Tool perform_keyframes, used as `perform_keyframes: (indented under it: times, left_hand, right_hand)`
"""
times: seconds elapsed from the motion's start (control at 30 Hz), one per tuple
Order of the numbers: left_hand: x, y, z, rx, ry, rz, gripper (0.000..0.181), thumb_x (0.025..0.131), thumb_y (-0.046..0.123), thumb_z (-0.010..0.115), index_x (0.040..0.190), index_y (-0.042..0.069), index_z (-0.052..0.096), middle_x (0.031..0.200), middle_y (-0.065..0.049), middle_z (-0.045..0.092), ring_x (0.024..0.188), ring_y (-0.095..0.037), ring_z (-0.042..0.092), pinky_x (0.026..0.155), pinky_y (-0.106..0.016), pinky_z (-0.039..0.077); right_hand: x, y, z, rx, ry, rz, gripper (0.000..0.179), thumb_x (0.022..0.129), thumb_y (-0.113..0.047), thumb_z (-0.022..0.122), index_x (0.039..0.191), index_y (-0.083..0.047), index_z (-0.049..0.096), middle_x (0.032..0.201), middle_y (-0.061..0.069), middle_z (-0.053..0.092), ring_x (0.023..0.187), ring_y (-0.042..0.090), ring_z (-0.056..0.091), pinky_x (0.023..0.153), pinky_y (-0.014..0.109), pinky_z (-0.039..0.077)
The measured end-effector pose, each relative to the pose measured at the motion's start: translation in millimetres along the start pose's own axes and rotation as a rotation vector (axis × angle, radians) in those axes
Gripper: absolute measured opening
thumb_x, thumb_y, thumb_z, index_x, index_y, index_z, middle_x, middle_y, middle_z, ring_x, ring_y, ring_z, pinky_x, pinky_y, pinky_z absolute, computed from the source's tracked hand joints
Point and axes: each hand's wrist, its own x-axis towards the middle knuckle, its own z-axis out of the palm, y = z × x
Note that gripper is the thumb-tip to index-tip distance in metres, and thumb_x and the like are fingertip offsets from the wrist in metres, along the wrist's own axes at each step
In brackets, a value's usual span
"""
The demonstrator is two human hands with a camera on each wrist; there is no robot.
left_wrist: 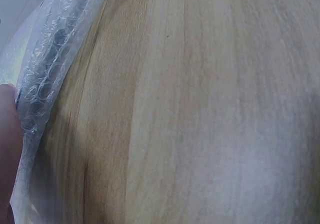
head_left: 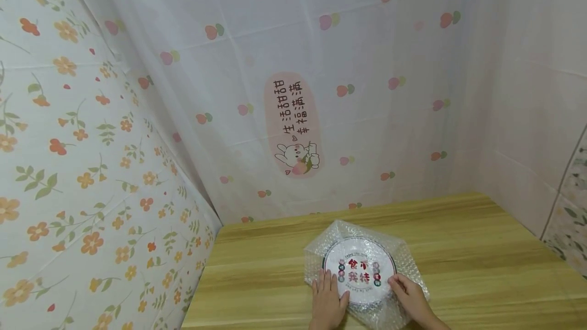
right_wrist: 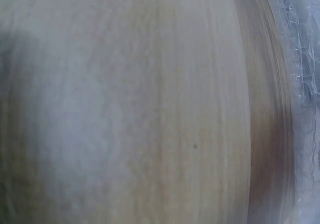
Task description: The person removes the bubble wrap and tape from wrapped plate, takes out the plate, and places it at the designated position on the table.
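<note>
A round white plate [head_left: 359, 248] with a dark green rim and red printed characters lies face up on the table, amid clear bubble wrap [head_left: 339, 230]. The left hand [head_left: 327, 302] rests on its lower left side, fingers straight over the rim. At the right rim, the right hand [head_left: 410, 299] has curled fingers and pinches the bubble wrap at the plate's edge. A finger of the left hand touches the wrap [left_wrist: 47, 79] at the left of the left wrist view. Only a strip of wrap [right_wrist: 305, 44] shows in the right wrist view, its hand out of sight.
The wood-grain table [head_left: 257, 269] extends to both sides of the plate. Behind it hangs a pale curtain [head_left: 367, 131] with heart prints and a rabbit label. A flowered curtain [head_left: 105, 167] hangs along the left, and another pale curtain [head_left: 518, 116] along the right.
</note>
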Motion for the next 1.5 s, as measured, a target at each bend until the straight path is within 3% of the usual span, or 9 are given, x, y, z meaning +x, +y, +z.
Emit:
perform_keyframes:
  times: [0.6, 0.87, 1.37, 1.5]
  left_hand:
    - [-0.1, 1.5, 0.1, -0.022, 0.000, 0.003, 0.056, 0.089, 0.043, 0.041, 0.118, -0.004, 0.053, 0.127, -0.018, 0.046, 0.124, -0.033, 0.032, 0.096, -0.051, 0.027]
    - [0.3, -0.4, 3.7, -0.001, 0.023, 0.010, 0.055, 0.089, 0.043, 0.042, 0.118, -0.003, 0.053, 0.127, -0.017, 0.046, 0.125, -0.033, 0.032, 0.095, -0.051, 0.027]
    - [0.2, -0.3, -1.8, -0.023, -0.002, 0.004, 0.056, 0.090, 0.043, 0.041, 0.119, -0.004, 0.052, 0.128, -0.018, 0.045, 0.125, -0.034, 0.031, 0.096, -0.051, 0.027]
    - [-0.5, -0.4, -0.9, -0.035, 0.023, 0.011, 0.057, 0.090, 0.043, 0.040, 0.118, -0.005, 0.052, 0.126, -0.019, 0.046, 0.124, -0.033, 0.033, 0.095, -0.052, 0.028]
  right_hand:
    - [-1.8, 1.2, -6.3, 0.031, -0.002, 0.052, 0.018, 0.085, -0.003, 0.055, 0.068, -0.009, 0.054, 0.056, -0.010, 0.043, 0.049, 0.001, 0.038, 0.044, 0.022, 0.033]
    - [-2.7, -2.4, -6.4, 0.025, 0.034, 0.039, 0.022, 0.083, 0.006, 0.054, 0.065, -0.007, 0.052, 0.052, -0.003, 0.043, 0.047, 0.001, 0.036, 0.041, 0.022, 0.030]
    - [-2.0, 1.9, -11.5, 0.006, -0.014, 0.102, 0.014, 0.085, -0.004, 0.056, 0.072, -0.007, 0.059, 0.056, -0.009, 0.044, 0.050, 0.003, 0.040, 0.045, 0.022, 0.034]
    - [-2.0, 1.0, -12.9, -0.006, -0.033, 0.109, 0.013, 0.086, -0.005, 0.055, 0.073, -0.006, 0.060, 0.057, -0.007, 0.044, 0.051, 0.002, 0.039, 0.045, 0.022, 0.034]
